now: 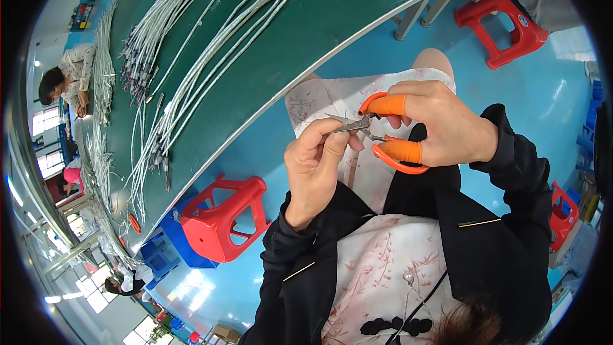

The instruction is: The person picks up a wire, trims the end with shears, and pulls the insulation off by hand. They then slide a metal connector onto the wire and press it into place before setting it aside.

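A pair of small scissors with orange handles is held over my lap, its blades parted and pointing left. My right hand grips the handles, with orange coverings on the thumb and a finger. My left hand is closed in a pinch at the blades, thumb and forefinger against the lower blade. Whether a small piece also sits between those fingertips is hidden. Beyond my hands, a bundle of white cables lies on the green table, dark connectors at its near left end. A second, thicker cable bundle lies farther left.
The table's pale edge runs diagonally past my knees. Red stools stand left, far right and right. A blue crate is beside the left stool. Orange-handled tools lie on the table. Other people sit at the left.
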The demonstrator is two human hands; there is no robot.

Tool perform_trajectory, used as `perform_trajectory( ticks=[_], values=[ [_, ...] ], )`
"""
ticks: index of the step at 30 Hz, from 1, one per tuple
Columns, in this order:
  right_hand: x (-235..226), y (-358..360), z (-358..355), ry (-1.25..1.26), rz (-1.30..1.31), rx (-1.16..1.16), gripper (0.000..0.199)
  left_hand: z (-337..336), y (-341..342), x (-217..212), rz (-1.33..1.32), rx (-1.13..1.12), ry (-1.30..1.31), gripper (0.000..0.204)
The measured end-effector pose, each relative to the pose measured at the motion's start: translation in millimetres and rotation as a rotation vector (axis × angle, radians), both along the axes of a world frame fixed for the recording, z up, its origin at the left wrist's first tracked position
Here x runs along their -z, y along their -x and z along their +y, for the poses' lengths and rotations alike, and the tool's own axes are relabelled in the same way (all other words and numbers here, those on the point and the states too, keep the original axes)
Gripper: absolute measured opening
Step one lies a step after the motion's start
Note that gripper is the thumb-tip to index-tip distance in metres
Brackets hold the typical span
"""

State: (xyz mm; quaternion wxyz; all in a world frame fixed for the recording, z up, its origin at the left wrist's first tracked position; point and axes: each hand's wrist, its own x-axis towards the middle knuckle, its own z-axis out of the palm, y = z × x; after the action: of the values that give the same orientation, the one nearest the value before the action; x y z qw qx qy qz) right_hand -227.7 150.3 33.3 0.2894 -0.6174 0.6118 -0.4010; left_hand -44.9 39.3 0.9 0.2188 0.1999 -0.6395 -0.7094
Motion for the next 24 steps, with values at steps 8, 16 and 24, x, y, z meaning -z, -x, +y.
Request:
perform_trajectory(
  ticks=[8,16,24],
  values=[
    [4.2,4.8,-1.0,-0.032,-0.065,-0.024,0.034,-4.1,-4.5,4.1,0.004,0.051,-0.047,0.013],
    [2.4,4.0,-0.7,-0.015,-0.033,-0.010,0.032,2.1,0.3,-5.5,-0.030,0.007,-0.045,0.010],
    [-2.1,0.4,2.3,-0.049,-0.020,0.027,0.030,4.7,1.0,-6.3,-0.117,-0.091,0.241,0.011]
  ],
)
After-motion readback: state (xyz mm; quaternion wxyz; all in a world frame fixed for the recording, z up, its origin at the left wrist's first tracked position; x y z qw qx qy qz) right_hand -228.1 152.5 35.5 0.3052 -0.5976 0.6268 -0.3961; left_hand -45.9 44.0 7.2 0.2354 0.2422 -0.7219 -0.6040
